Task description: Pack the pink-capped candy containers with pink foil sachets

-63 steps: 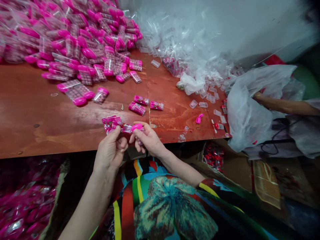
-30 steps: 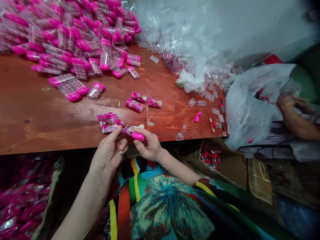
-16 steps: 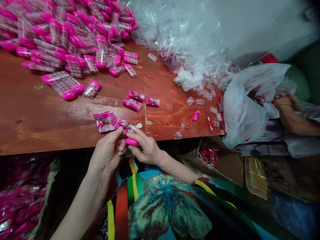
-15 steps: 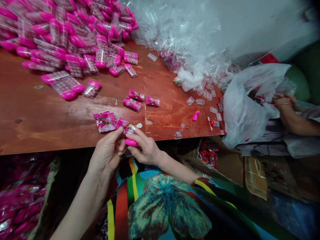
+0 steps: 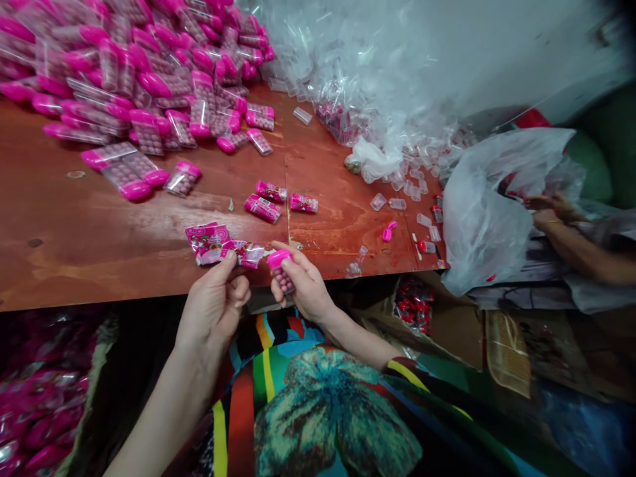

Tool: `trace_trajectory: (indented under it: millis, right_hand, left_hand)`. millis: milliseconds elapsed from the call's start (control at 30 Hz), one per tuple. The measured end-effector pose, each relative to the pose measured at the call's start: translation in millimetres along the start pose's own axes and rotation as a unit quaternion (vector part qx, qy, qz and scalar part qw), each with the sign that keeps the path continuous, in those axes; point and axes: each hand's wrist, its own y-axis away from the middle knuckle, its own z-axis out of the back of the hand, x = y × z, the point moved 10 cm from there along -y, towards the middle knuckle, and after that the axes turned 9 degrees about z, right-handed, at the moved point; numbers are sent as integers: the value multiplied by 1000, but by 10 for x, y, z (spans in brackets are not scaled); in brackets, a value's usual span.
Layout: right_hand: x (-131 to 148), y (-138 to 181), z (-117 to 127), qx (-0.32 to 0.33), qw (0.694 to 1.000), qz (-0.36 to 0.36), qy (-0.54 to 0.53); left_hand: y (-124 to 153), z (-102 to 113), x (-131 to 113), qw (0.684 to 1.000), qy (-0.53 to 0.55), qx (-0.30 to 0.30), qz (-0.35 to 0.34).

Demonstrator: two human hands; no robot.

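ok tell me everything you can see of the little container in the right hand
The little container has a glossy pink cap, plastic by its look, and a clear body showing small round mauve balls. It is tilted, cap toward the top of the picture. The right hand grips it by the table's near edge, partly hiding it.

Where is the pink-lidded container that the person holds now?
In the head view, the container is in the right hand, just right of the printed wrapper in the left hand, near the front edge of the table.
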Motion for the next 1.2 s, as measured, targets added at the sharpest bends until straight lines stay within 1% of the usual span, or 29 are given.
trace_trajectory:
  millis: [167, 333, 433, 533, 600, 833, 1033, 1133, 1200]
  right_hand:
    - [-14, -3, -10, -22, 999, 2, 26]
    - [-99, 0, -23, -1, 999, -14, 42]
    - [-107, 6, -6, -1, 1000, -11, 28]
    - [-65, -2, 50, -23, 999, 6, 27]
    - [-42, -7, 60, -27, 999, 12, 32]
    - [-98, 38, 18, 6, 998, -19, 53]
    - [-83, 3, 27, 16, 997, 1, 73]
    - [-148, 8, -15, 41, 996, -9, 73]
    - [-182, 15, -13, 44, 997, -19, 68]
  left_hand:
    - [-38, -26, 73, 999, -34, 20, 3]
    - [-64, -41, 124, 998, -57, 39, 13]
    - [-69, -8, 117, 998, -48, 26, 20]
    - [-65, -6, 119, 998, -47, 22, 22]
    - [-61, -12, 128, 998, -48, 21, 21]
    - [-46, -31, 78, 997, -73, 22, -14]
    - [-43, -60, 86, 994, -103, 38, -27]
    - [-36, -88, 123, 993, -110, 49, -17]
    - [-32, -113, 155, 991, -119, 60, 0]
